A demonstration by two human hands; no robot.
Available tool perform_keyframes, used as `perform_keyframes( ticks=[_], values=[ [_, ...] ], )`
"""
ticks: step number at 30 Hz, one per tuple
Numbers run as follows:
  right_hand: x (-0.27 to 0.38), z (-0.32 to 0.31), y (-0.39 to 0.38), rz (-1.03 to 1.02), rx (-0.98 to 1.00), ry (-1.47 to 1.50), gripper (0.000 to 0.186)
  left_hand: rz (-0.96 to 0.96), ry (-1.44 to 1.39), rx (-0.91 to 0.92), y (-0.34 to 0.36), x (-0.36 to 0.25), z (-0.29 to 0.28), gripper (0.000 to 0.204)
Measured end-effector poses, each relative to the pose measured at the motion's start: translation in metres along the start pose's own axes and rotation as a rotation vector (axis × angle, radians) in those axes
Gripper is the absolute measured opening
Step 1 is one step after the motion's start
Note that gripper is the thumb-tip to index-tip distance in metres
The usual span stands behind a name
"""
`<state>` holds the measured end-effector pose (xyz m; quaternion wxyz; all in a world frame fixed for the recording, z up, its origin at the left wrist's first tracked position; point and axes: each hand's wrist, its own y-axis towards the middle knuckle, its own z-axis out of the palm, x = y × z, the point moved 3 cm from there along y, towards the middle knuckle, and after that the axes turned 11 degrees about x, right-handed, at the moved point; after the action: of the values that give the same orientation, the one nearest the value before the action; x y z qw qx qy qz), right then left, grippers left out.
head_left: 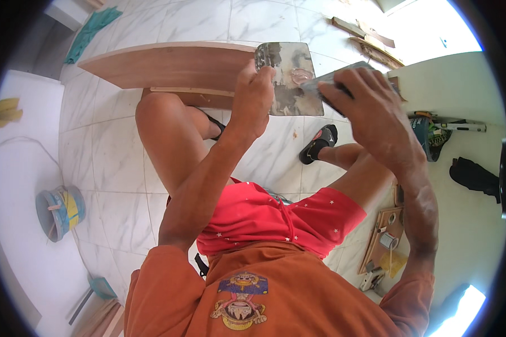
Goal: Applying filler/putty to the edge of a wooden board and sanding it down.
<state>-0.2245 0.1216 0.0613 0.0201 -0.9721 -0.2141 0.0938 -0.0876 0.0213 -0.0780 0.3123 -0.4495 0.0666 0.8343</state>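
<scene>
My left hand (254,96) is closed round the near-left edge of a flat, putty-smeared metal plate (292,104). A small dab of pinkish putty (302,76) sits on its face. In my right hand (379,121) is a wide grey putty knife (317,84), its blade tip at the plate's right side, close to the dab; whether they touch I cannot tell. Behind my left hand a long brown wooden board (168,64) stretches leftward above my left knee, with another wooden piece (208,100) beneath it. The right hand's fingers partly hide the knife.
White marbled tiles (118,151) cover the floor. A blue bucket (61,210) stands by the left wall, and a teal dustpan (102,287) lies nearer. Wood offcuts (368,39) lie far right. Along the right wall are a tool bag (427,137) and a wooden panel (379,236) with small items.
</scene>
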Motion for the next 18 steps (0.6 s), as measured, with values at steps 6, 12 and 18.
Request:
perform_keyframes(
  ticks=[6,12,18],
  values=[
    [0.003,0.002,0.000,-0.005,0.080,0.033,0.086,-0.007,0.024,0.014,0.003,0.001,0.001,0.028],
    [0.001,0.005,-0.005,0.043,0.078,0.043,0.059,-0.036,-0.018,0.030,0.002,0.000,0.008,0.025],
    [-0.001,0.000,-0.010,0.108,-0.057,0.016,0.052,-0.045,-0.022,0.021,-0.002,-0.005,0.012,0.024]
  ],
)
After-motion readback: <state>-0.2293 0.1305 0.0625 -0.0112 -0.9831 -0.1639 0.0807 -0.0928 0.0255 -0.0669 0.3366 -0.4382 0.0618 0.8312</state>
